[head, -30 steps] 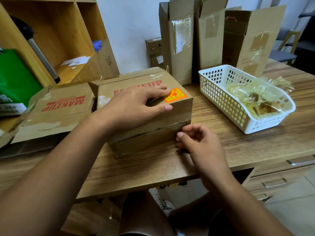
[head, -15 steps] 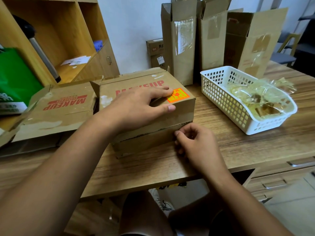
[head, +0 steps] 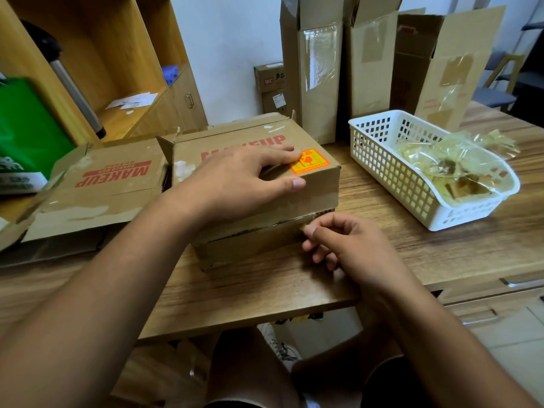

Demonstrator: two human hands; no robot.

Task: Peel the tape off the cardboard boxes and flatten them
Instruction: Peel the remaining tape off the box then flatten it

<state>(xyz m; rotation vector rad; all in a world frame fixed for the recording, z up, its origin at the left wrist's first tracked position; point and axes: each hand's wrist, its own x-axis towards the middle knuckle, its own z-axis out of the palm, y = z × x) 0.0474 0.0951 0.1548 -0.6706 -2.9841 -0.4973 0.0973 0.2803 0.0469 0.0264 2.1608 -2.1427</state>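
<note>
Tape (head: 290,221), glossy, is pinched by right hand (head: 350,251) on matte rectangular box (head: 319,192).

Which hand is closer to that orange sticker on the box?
Left. The left hand lies on the box, fingertip touching the orange sticker; the right hand is lower, at the front seam.

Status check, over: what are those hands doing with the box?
Left hand pressing down on MAKEUP cardboard box top. Right hand pinching tape at front seam. Nothing blocking.
</note>
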